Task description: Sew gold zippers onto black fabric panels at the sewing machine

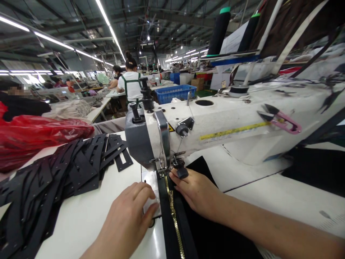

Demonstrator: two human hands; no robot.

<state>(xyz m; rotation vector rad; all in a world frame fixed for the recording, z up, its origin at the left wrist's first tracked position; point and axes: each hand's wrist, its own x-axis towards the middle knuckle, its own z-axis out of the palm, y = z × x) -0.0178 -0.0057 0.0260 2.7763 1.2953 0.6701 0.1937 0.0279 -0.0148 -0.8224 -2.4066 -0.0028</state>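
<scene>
A white sewing machine stands over the table, its presser foot down at a gold-toothed zipper on black tape. The zipper runs toward me from the needle area, with a metal slider on it. Black fabric lies under and to the right of it. My right hand rests on this fabric just right of the needle, fingers stretched forward and partly behind a dark machine part. Left of the zipper, my left hand is curved with its thumb and fingers apart, holding nothing.
Many black cut strips are piled on the left of the table, beside red plastic. Pink-handled snips lie against the machine arm. Beyond are a blue basket, thread cones and a person in white.
</scene>
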